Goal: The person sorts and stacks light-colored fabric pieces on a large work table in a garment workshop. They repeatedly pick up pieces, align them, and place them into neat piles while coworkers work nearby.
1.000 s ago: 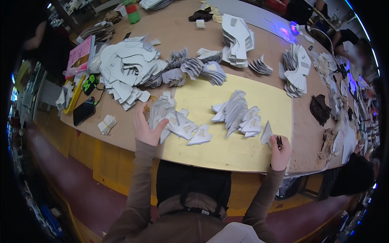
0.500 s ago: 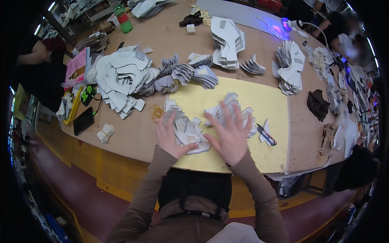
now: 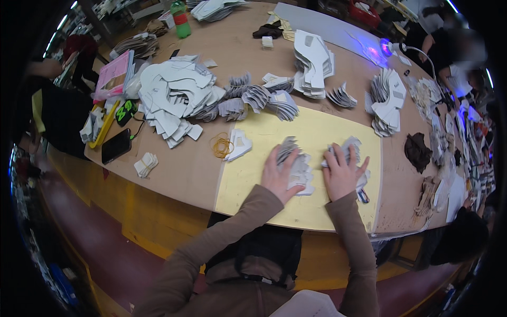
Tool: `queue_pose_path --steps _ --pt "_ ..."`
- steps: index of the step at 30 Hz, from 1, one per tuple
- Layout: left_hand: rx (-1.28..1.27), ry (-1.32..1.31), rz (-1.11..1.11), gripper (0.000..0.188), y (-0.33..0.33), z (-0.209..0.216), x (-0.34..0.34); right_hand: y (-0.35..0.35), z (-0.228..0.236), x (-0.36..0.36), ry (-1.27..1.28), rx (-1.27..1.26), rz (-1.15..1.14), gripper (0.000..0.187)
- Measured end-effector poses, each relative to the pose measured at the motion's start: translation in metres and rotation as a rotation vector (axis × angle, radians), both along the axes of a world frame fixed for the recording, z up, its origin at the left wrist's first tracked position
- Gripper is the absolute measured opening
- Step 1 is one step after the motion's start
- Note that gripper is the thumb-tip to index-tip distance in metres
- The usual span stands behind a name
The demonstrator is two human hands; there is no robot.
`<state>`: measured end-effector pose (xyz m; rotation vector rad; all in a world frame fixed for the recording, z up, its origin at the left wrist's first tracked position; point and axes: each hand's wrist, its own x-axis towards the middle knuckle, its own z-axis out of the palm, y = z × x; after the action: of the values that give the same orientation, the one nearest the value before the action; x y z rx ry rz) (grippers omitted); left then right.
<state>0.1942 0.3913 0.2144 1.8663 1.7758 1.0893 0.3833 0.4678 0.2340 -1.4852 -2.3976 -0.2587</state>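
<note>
At my far left sits the yellow tray (image 3: 105,126), with the phone (image 3: 116,146) lying flat just beside it and a small bundle (image 3: 146,165) nearer me. The big pile (image 3: 177,87) of white pieces stands beyond these. Next come the rubber bands (image 3: 222,148), loose on the table (image 3: 196,177), then a few white pieces (image 3: 241,145) at the edge of the yellow sheet (image 3: 251,198). On that sheet, my left hand (image 3: 281,177) is spread against the left stack (image 3: 301,171), fingers along its left side and thumb at its near edge; I cannot tell how firmly it presses. My right hand (image 3: 341,171) lies spread over the right stack (image 3: 352,143), fingers parted, covering part of it. Beside that wrist, the snips (image 3: 363,196) show only in part. Farther right, off the sheet, lies a dark cloth (image 3: 418,152).
</note>
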Motion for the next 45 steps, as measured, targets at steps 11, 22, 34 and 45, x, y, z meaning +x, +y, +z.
queue_pose_path --steps 11,22,34,45 --pt "0.016 0.012 -0.091 0.098 0.035 0.016 0.057 0.024 -0.004 0.079 -0.067 0.083 -0.111 0.033" --pt "0.011 -0.006 0.036 0.067 -0.023 0.005 -0.168 -0.011 0.043 -0.057 0.542 -0.456 0.459 0.033" --pt "0.089 0.183 0.125 0.030 -0.014 -0.016 -0.169 -0.004 0.027 -0.162 0.611 -0.556 0.362 0.029" --pt "0.217 0.157 0.187 0.016 -0.003 -0.022 -0.169 -0.043 0.034 -0.032 0.349 0.040 0.130 0.045"
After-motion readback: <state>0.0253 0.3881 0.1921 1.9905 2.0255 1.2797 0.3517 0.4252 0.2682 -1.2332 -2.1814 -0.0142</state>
